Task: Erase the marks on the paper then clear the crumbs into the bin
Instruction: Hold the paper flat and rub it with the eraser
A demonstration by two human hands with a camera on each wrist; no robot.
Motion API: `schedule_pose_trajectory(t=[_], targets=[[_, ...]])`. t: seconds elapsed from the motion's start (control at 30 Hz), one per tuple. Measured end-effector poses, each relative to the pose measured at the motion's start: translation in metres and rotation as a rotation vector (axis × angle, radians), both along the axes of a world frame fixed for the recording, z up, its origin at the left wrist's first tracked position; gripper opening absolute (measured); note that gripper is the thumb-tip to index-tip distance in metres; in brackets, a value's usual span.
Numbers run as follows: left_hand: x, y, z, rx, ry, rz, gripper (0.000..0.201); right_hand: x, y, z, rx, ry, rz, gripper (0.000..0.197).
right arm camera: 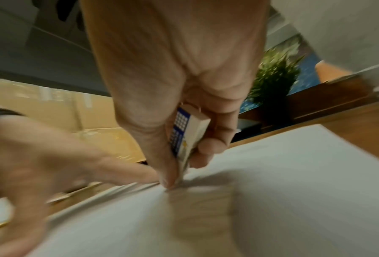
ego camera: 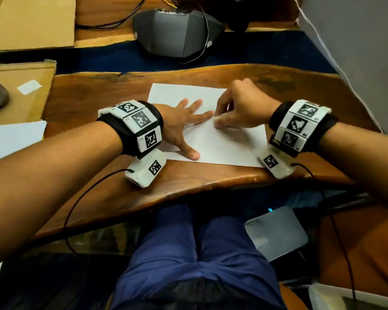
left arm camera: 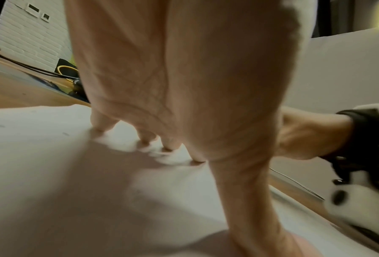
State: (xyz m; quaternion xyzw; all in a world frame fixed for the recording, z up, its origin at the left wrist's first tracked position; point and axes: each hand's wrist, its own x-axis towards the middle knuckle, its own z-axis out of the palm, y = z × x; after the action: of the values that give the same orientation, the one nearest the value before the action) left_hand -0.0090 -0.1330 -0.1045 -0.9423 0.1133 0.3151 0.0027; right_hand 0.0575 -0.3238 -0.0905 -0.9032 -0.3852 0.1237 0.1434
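Paper, a thin white sheet on the brown wooden desk, looks light and crease-prone; left hand presses it flat with straight fingers, beside right hand pinching a blue-sleeved white eraser.

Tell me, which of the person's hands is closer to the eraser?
Right. The right hand pinches the eraser and presses its tip onto the paper. The left hand lies flat on the sheet just beside it, its fingertips near but not holding it.
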Motion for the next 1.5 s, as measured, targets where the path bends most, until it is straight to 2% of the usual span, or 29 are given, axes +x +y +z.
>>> schedule_pose_trajectory(t=[0.13,0.3,0.47,0.57,0.63,0.77,0.9,1.07,1.2,1.27,1.33,1.37,1.47,1.5], targets=[[0.001,-0.002,0.001,0.015,0.011,-0.011,0.122,-0.027,-0.003,0.003,-0.105,0.153,0.189,0.011],[0.0,-0.007,0.004,0.038,0.009,-0.023,0.123,0.017,-0.006,0.003,0.011,0.013,-0.041,0.015],[0.002,-0.005,0.006,0.059,0.038,-0.031,0.125,-0.027,-0.009,0.001,-0.076,0.2,0.19,0.012],[0.004,-0.009,0.008,0.065,0.052,-0.034,0.127,0.002,-0.011,0.004,0.007,0.088,0.011,0.015],[0.004,-0.01,0.008,0.069,0.057,-0.024,0.127,0.005,-0.011,0.001,0.018,0.039,-0.016,0.014],[0.004,-0.009,0.009,0.089,0.065,-0.027,0.126,-0.036,-0.005,-0.001,-0.068,0.127,0.218,0.011],[0.003,-0.014,0.012,0.105,0.07,-0.014,0.127,-0.002,-0.009,0.005,0.008,0.034,-0.011,0.016],[0.0,-0.015,0.016,0.141,0.056,-0.023,0.125,-0.036,-0.003,-0.003,-0.053,0.107,0.182,0.011],[0.0,-0.017,0.014,0.142,0.041,-0.028,0.127,-0.01,-0.007,0.002,0.013,0.041,-0.059,0.015],[0.001,-0.014,0.013,0.128,0.044,-0.019,0.128,-0.025,-0.001,-0.003,0.006,0.031,0.033,0.012],[0.002,-0.012,0.012,0.118,0.054,-0.024,0.13,-0.043,0.0,-0.005,-0.025,0.099,0.153,0.01],[0.003,-0.012,0.012,0.123,0.055,-0.027,0.13,-0.039,-0.001,-0.003,-0.039,0.109,0.141,0.01],[0.002,-0.015,0.011,0.136,0.044,-0.026,0.129,-0.012,-0.006,0.004,0.01,0.045,-0.053,0.014],[0.001,-0.015,0.011,0.136,0.038,-0.021,0.129,-0.012,-0.005,0.003,0.021,0.027,-0.058,0.014]])
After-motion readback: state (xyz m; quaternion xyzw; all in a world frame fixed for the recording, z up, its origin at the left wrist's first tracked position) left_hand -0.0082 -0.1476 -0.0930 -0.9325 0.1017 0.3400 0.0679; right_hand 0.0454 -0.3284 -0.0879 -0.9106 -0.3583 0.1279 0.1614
